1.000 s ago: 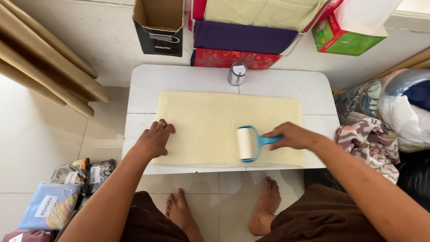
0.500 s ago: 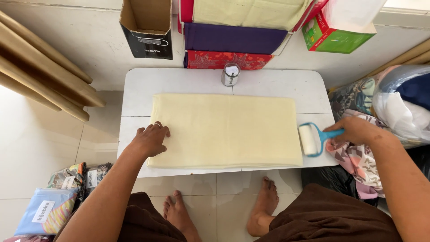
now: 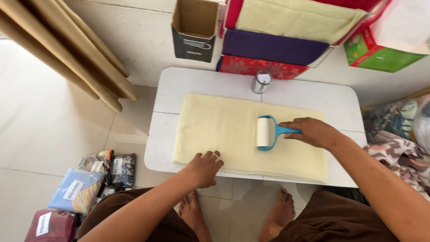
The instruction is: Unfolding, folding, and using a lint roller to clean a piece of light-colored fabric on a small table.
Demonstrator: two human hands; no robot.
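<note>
On the white tabletop [image 3: 179, 85] lay a long, pale yellow cloth [image 3: 215, 125], spread flat and smooth, covering most of the top. It looked soft and plain, with no pattern.

The right hand [image 3: 313, 132] was over the right part of the cloth. Its fingers [image 3: 299, 127] were curled tight around the blue handle of a lint roller [image 3: 267, 132]. The white roll of the roller sat on the cloth, near the middle, with the handle pointing right.

The left hand [image 3: 205, 169] rested at the near edge of the cloth. Its fingers [image 3: 214, 157] were loose and spread a little, holding nothing, just pressing down on the cloth. One finger had a ring on it.

At the far edge of the tabletop, just beyond the cloth, stood a small silver can [image 3: 261, 82]. Beyond it were folded cloths in red, purple and yellow [image 3: 273, 47] and an open cardboard box [image 3: 195, 28]. Down on the floor to the left lay some small wrapped packs [image 3: 74, 190].
</note>
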